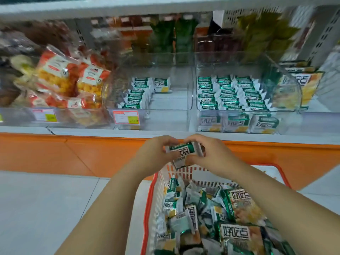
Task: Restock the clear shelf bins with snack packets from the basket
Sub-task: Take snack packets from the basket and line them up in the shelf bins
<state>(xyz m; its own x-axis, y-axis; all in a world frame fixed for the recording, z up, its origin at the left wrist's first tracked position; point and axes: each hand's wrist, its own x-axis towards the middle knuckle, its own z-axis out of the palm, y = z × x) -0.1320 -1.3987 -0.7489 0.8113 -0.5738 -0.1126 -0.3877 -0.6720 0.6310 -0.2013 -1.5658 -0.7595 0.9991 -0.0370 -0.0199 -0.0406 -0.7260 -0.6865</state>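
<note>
Your left hand (156,156) and right hand (209,153) meet just in front of the shelf edge, above the far end of the red-rimmed basket (149,199). Both curl round a small bunch of green-and-white snack packets (181,150). One packet (181,162) hangs lower than the rest and looks only loosely pinched. It is the likeliest to slip, and would probably drop into the basket or onto the pale floor (55,199) beside it.

Ahead, the middle clear bin (171,102) holds one upright row (137,94) along its left side, with bare space to the right. Pushing the bunch in carelessly could topple that row.

The right bin (298,96) already looks packed, so anything added there may spill over its front wall. The left bin (27,115) holds orange bags (73,80) of a different snack, so a packet landing there would be misplaced. The basket is still heaped with packets, and the shelf is blurred, so I cannot read the labels.
</note>
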